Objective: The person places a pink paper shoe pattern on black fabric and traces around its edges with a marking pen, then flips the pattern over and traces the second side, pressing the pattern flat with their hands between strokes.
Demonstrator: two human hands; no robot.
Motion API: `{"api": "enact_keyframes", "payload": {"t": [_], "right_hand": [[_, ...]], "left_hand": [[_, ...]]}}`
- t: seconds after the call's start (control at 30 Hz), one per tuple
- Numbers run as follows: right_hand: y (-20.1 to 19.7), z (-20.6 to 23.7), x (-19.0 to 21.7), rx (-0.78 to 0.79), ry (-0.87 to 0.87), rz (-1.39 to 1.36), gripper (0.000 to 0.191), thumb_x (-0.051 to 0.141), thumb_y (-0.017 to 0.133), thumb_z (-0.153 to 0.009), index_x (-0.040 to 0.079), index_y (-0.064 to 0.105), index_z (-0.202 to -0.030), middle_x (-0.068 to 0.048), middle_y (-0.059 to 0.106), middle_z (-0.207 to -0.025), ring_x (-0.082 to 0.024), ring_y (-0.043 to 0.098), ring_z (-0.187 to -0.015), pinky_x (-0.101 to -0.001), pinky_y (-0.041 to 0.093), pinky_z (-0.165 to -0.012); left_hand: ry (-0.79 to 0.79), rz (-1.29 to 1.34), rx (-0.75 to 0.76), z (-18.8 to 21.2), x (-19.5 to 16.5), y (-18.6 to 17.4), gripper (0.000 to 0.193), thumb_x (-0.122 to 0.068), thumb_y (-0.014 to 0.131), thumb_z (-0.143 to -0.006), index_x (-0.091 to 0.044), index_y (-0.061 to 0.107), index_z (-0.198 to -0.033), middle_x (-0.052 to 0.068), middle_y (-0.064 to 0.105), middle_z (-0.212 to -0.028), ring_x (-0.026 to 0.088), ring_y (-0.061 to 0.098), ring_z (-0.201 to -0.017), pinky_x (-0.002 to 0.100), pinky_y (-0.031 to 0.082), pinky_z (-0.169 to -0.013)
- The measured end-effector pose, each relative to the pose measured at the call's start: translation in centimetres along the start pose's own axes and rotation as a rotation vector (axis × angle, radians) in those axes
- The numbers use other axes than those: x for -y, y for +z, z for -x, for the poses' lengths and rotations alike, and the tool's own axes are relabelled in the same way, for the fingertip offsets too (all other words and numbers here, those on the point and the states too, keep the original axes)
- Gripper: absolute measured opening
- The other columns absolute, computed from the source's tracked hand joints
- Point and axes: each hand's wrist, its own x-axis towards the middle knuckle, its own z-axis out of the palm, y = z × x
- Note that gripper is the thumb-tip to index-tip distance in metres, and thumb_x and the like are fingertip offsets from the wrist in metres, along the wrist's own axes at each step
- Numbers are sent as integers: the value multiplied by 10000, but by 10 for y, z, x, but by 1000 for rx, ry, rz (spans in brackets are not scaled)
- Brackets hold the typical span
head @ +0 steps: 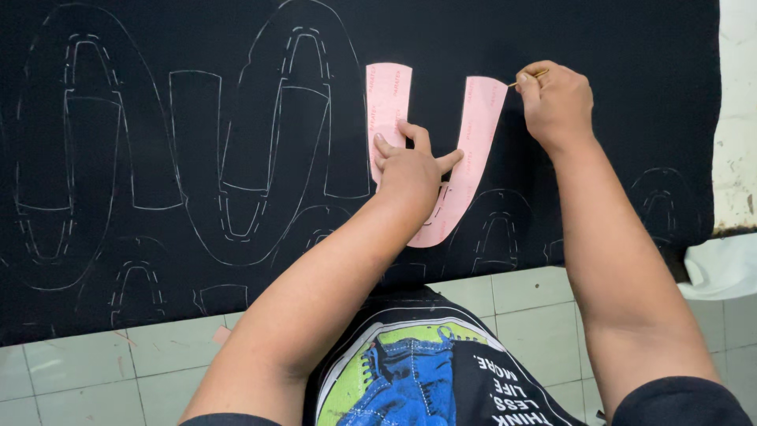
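Observation:
A pink U-shaped paper pattern [475, 134] lies flat on a large sheet of black fabric [197, 47]. My left hand [410, 162] presses on the pattern with fingers spread across the gap between its two arms. My right hand [556, 99] sits just right of the pattern's right arm, pinching a thin yellowish marking stick [530, 78] whose tip touches the fabric near the top of that arm.
White traced outlines of the same shape [276, 142] cover the fabric to the left and below. The fabric's near edge overhangs pale green floor tiles [95, 371]. A worn white surface [737, 118] and white cloth [721, 268] lie at the right edge.

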Motion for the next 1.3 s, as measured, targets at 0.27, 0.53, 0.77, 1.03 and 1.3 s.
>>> {"api": "enact_keyframes", "payload": {"t": [0.27, 0.53, 0.77, 1.03, 1.3], "right_hand": [[-3, 61, 21, 51, 29, -78, 146, 146, 660, -1024, 53, 772, -1042, -144, 742, -975, -313, 721, -874, -418, 559, -803], [-14, 170, 77, 131, -21, -218, 102, 123, 691, -949, 56, 752, -996, -113, 753, -974, -299, 725, -900, -395, 570, -818], [-12, 179, 82, 90, -129, -191, 111, 73, 711, -925, 53, 718, -1034, -119, 716, -963, -323, 685, -911, -407, 548, -825], [6, 185, 131, 203, -367, -411, 159, 29, 737, -880, 51, 652, -1013, -105, 682, -916, -316, 668, -878, -412, 527, -796], [19, 169, 156, 207, -364, -339, 134, 60, 739, -896, 63, 660, -1004, -100, 693, -922, -318, 666, -867, -407, 529, -800]], "left_hand": [[-36, 59, 115, -2, -4, -6, 1118, -147, 856, -797, -569, 175, -1576, 308, -119, -1630, 729, 195, -1391, 611, 352, -1152], [-44, 125, 122, -3, -4, -6, 1130, -63, 842, -771, -590, 224, -1557, 251, -152, -1648, 699, 165, -1428, 591, 338, -1174], [28, 69, -251, -5, 5, 28, 845, -75, 699, -895, -438, 322, -1559, 339, 126, -1609, 700, 387, -1298, 591, 425, -1088], [89, -39, -445, 5, 38, 46, 988, -304, 934, -548, -19, 493, -1386, 267, 426, -1536, 477, 569, -1285, 558, 353, -1183], [206, 242, -583, 10, 78, 52, 494, -108, 782, -760, -122, 656, -1238, 99, 707, -1132, 271, 720, -955, 498, 404, -1094]]}}
